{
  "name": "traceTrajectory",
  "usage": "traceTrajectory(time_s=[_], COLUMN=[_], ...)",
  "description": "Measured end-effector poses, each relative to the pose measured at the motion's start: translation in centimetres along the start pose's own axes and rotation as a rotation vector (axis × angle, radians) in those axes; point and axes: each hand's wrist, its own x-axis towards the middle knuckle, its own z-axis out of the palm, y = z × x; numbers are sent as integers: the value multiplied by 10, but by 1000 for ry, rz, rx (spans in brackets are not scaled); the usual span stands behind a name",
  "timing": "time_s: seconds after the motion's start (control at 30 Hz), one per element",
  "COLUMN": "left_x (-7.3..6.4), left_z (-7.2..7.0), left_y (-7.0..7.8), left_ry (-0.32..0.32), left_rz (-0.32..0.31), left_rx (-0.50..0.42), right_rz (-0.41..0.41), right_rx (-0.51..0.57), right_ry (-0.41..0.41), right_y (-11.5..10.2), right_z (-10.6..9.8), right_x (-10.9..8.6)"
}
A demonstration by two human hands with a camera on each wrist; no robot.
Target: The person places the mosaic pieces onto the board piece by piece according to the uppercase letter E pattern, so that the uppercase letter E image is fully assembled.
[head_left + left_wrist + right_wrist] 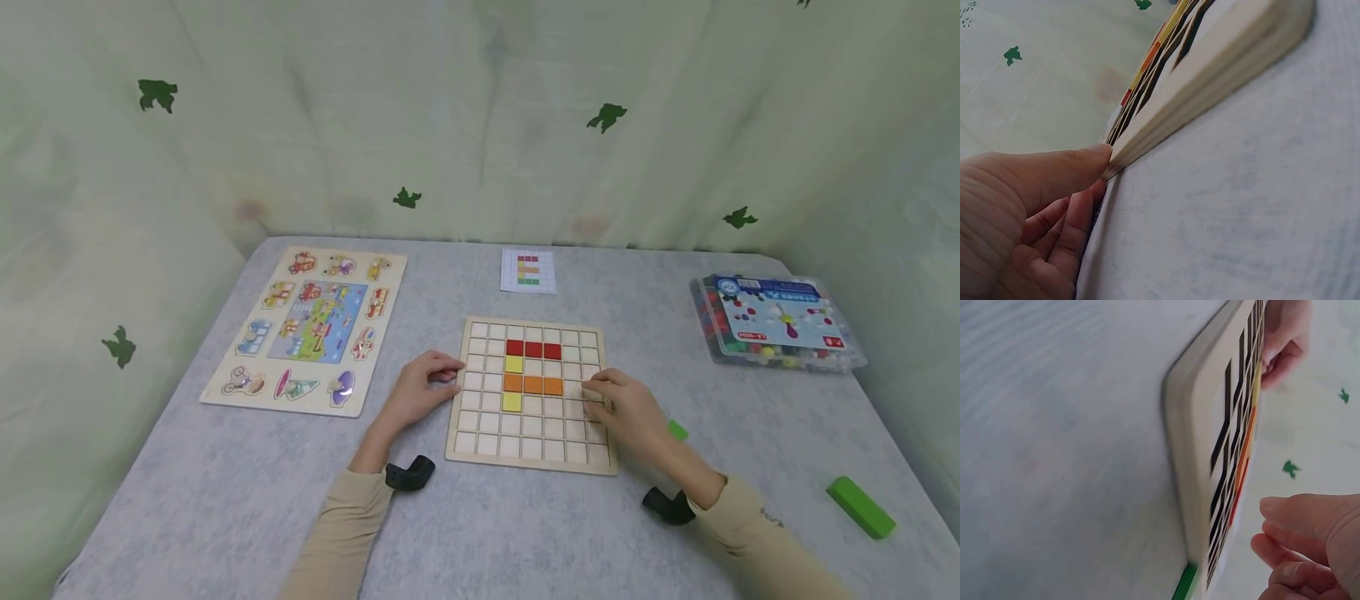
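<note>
Resting against the board's left edge, the left hand (424, 385) lays thumb and forefinger there, parted, in a loose grip. The right hand (626, 406) bends over the board's right side, thumb and forefinger slightly apart; that grip shows nothing held. The square wooden grid board (532, 406) sits at the frame's centre, pale and smooth-edged, its red tiles (533, 348), yellow tiles (513, 363) and orange tiles (533, 384) flat and square. The surface (487, 542) has mottled grey cloth.

The right hand covers some cells; a green piece (677, 430) is partly hidden by the right forearm, and both sleeves run off the bottom.

At right, a clear plastic box (780, 317) holds coloured pieces, mostly obscured by its label. Lower right lies a green oblong block (860, 507). At left, a wooden puzzle board (318, 406) carries vehicle pictures; a small printed card (528, 272) lies upper centre.
</note>
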Motion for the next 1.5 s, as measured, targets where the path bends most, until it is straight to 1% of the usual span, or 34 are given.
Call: traceTrajectory(time_s=[0.13,0.27,0.4,0.5,0.73,0.93,1.17,1.5], left_x=[-1,-1,0,-1,-2,-1,-1,-1], left_z=[-1,-2,-2,-1,-2,-2,-2,-1], left_y=[3,5,6,6,5,4,4,3], left_ry=[4,4,-4,-3,-7,-10,-14,-17], left_rz=[0,3,14,9,-16,-16,-23,-26], left_rx=[-9,-16,10,23,13,29,7,-1], right_rz=[20,42,58,75,95,114,121,174], right_rx=[-8,-9,-15,-13,-14,-9,3,-20], right_ry=[25,19,15,-2,-22,-42,-63,-147], right_y=[13,21,29,32,35,36,37,38], right_z=[-7,-14,-19,-20,-19,-17,-16,-15], right_x=[-8,-13,-17,-20,-20,-21,-21,-16])
